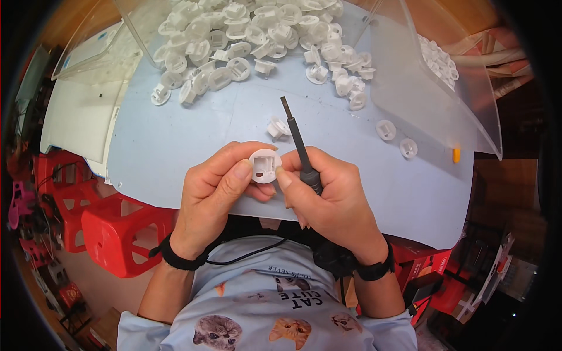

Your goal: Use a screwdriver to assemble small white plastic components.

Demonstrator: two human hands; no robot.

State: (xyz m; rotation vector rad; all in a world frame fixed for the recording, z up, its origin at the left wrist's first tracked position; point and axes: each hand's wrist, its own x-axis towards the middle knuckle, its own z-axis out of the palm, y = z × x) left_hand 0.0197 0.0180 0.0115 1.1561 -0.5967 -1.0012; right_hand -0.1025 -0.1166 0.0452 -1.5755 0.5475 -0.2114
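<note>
Between the fingertips of your two hands sits a white round part (pixel 255 156), its square recess turned up toward you, with a small dark reddish piece visible low inside it. Your left hand (pixel 206 196) is closed on it, thumb on the near left rim and fingers curled behind. Your right hand (pixel 338 190) has its thumb at the right rim and its other fingers wrapped round a dark screwdriver (pixel 299 139), whose blade points away beyond your fingertips; I cannot tell how firmly those hidden fingers grip. To work well here, I would let the left pinch bear the part, hold it level enough to see into the recess, and press lightly, minding that the blade clears your left fingers when it turns. Just beyond your fingertips lies one loose part (pixel 278 127), and farther out a big heap of similar parts (pixel 237 29) spreads over the pale blue tabletop (pixel 216 126). Well right of your fingers, a clear plastic bin (pixel 404 88) shows more white parts (pixel 438 63) through or behind its wall; far left, another clear container wall (pixel 132 29) rises, its contents unclear.
</note>
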